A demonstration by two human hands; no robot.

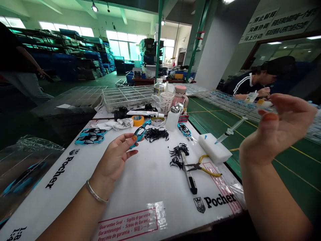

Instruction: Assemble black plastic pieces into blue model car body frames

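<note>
My left hand (116,154) pinches a small blue eyeglass frame (140,132) between thumb and fingers, above the white board. At the right, my right hand (283,127) is raised, its thumb and curled fingers apart with nothing visible between them. Nearest to it is a clear syringe (229,131), which leans with its blue tip at a white foam block (215,148). Small black curved pieces lie in one pile (156,134) beyond the held frame and in another pile (179,152) nearer the foam block.
Yellow-handled pliers (212,171) lie by a utility knife (190,177). More blue frames (90,136) lie at left, another (184,130) at right. A white bottle (172,119), orange tape (137,120) and a wire tray (127,97) stand behind. A co-worker (260,78) sits at far right; another person stands left.
</note>
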